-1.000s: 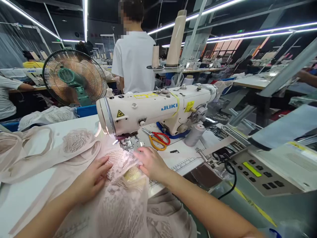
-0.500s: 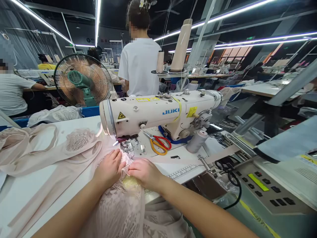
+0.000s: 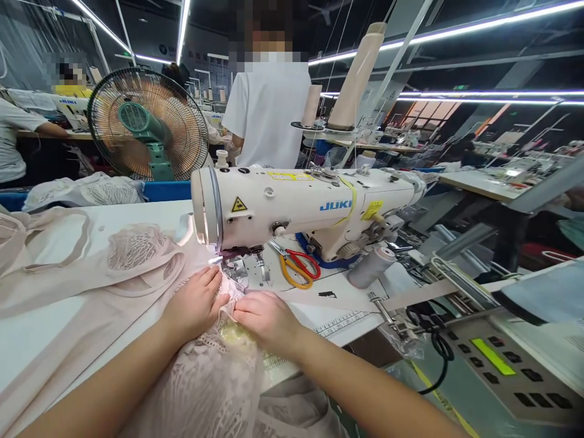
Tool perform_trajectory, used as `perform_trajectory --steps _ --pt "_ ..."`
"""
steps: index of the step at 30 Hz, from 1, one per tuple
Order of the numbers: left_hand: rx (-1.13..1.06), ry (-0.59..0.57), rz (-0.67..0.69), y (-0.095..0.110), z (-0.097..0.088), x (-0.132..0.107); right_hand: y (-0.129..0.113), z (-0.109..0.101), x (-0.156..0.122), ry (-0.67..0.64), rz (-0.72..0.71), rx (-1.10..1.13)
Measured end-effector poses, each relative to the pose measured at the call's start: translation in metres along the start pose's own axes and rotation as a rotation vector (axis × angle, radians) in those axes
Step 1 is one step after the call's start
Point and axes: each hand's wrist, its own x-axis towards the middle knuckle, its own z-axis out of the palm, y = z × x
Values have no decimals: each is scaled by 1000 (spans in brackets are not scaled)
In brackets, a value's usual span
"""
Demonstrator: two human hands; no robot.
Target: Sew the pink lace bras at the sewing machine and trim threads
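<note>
A white JUKI sewing machine [image 3: 301, 207] stands on the white table [image 3: 55, 328]. Pale pink lace fabric [image 3: 137, 255] lies spread under its needle and hangs toward me. My left hand [image 3: 194, 302] lies on the lace just in front of the presser foot [image 3: 232, 267], fingers together and pressing down. My right hand [image 3: 262, 317] is curled beside it and pinches a fold of the lace between thumb and fingers. The two hands nearly touch.
Orange and red scissors [image 3: 295, 267] lie under the machine arm, beside a grey thread cone [image 3: 368, 267]. A control panel [image 3: 497, 359] sits at the right. A green fan [image 3: 146, 125] stands behind. A person in a white shirt [image 3: 269, 115] stands beyond the machine, others at the left.
My left hand slid right and forward across the lace until it met my right hand near the presser foot. The view shifted slightly right and closer.
</note>
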Motion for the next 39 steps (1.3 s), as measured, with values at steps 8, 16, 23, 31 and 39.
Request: perform_trajectory --steps 8,16,23,31,39 --pt "-88 14 117 -29 1 10 1 4 9 -78 6 -47" --pt "-256 -18 443 -40 -13 1 6 6 3 -41 229 -73" --pt "-288 -42 341 -5 -34 -24 5 1 2 -126 114 -130" --pt "-108 97 453 -8 -12 -26 1 6 8 -67 -47 -175" --pt "-132 155 462 -19 -7 -14 8 10 19 -46 -33 -190"
